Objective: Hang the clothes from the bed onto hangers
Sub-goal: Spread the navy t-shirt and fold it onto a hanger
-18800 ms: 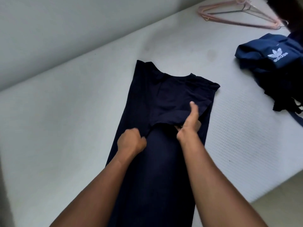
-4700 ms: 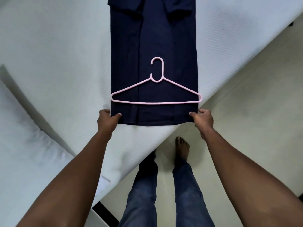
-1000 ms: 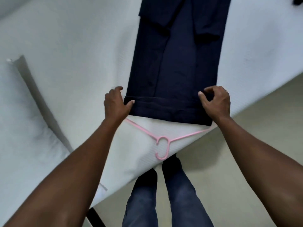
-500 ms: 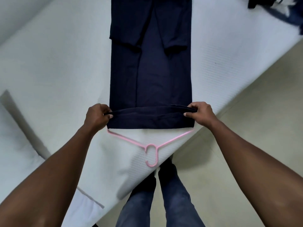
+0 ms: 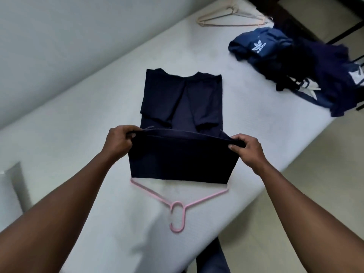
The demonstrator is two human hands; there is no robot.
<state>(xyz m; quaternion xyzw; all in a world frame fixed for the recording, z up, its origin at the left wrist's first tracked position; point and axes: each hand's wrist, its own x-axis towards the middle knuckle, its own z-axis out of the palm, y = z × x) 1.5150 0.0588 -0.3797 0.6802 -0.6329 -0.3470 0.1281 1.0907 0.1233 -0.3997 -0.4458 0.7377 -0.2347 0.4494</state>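
A dark navy T-shirt [image 5: 183, 99] lies lengthwise on the white bed [image 5: 78, 134], sleeves folded in. Its lower part is folded up over the bar of a pink hanger [image 5: 178, 205], whose hook points toward me. My left hand [image 5: 120, 141] pinches the left corner of the raised hem. My right hand [image 5: 246, 150] pinches the right corner. The hanger's bar is hidden under the fold.
A heap of blue and navy clothes [image 5: 295, 62] with a white logo lies at the bed's far right. Spare hangers [image 5: 232, 18] rest at the far end. A grey wall [image 5: 59, 46] runs along the left; the floor [image 5: 305, 194] is at right.
Both hands have carried the shirt's hem farther up the shirt, widening the fold over the hanger. The view has tilted up, showing the clothes heap and spare hangers.
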